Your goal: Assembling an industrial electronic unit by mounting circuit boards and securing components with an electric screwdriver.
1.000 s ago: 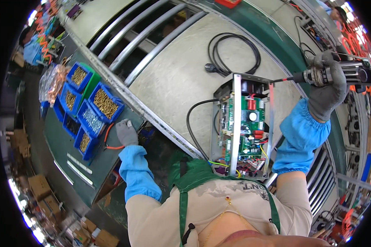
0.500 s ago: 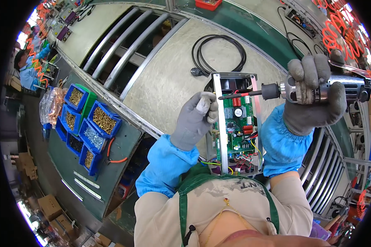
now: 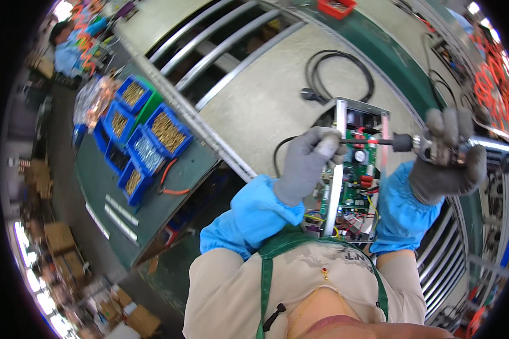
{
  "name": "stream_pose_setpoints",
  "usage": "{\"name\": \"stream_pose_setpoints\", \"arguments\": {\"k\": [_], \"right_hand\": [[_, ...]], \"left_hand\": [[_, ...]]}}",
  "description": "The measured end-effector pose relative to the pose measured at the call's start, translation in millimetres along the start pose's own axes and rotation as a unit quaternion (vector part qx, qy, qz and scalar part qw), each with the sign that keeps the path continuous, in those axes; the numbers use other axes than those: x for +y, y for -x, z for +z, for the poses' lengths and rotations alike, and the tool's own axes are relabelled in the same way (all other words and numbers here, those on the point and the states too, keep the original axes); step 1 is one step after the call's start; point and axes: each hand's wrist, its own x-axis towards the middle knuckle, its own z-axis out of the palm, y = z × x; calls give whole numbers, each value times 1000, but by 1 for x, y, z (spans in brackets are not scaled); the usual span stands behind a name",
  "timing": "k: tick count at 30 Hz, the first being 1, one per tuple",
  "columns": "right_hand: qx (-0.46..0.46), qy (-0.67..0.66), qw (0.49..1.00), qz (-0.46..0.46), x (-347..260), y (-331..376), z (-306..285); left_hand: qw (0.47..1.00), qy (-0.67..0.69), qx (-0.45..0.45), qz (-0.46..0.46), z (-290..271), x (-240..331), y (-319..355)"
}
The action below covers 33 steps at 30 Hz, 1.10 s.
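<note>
Compared with half a second ago, we are holding our left hand point(image 3: 306, 164) a little lower on the metal frame point(image 3: 338, 169), and the driver bit point(image 3: 367, 141) is now reaching across to its fingertips.

Item 1, left hand: grey glove, blue sleeve cover. We are pinching the bit's tip between the fingertips against the upright frame rail; whether a screw is sitting there we cannot tell, as the fingers are hiding it.

Item 2, right hand point(image 3: 447, 161): grey glove, clenched around the body of the electric screwdriver point(image 3: 435, 148), which is lying roughly level and pointing to our left.

Item 3, work piece: the frame is standing on the pale bench point(image 3: 254, 107) just in front of our chest, with a green circuit board point(image 3: 357, 181) and coloured wires inside it. A black cable point(image 3: 339, 73) is lying coiled beyond it.

Item 4, stock: blue bins point(image 3: 144, 138) of small fasteners are sitting well apart to our left on a green shelf.

Handling note, as we are judging it: we are wanting the bit square to the rail, seated fully before the driver runs, the left fingertips steadying only the tip and staying clear of the rotating shaft, and the frame braced so it is not tipping toward the board.
</note>
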Motion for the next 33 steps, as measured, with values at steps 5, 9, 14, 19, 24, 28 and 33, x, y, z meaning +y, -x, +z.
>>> {"name": "stream_pose_setpoints", "arguments": {"k": [5, 9, 14, 19, 24, 28, 33], "right_hand": [[-58, -38, 997, 21, 5, 5, -6], [-35, -11, 999, 28, 11, 8, -6], [-9, 27, 1000, 7, -11, 3, -28], [1, 34, 999, 30, -36, -5, -48], [17, 82, 996, 27, -45, -8, -47], [-14, 54, 996, 68, -46, -6, -43], [-39, 83, 995, 28, -40, -4, -36]], "left_hand": [[998, -16, -8, 53, -7, 2, 10], [990, -65, 11, 127, -28, 6, 23], [779, -500, 332, 182, -173, 39, 75], [400, -640, 644, -127, -363, 68, 211], [544, -471, 671, -175, -413, 82, 230], [485, -485, 702, -191, -425, 80, 225], [532, -352, 716, -284, -462, 98, 246]]}}
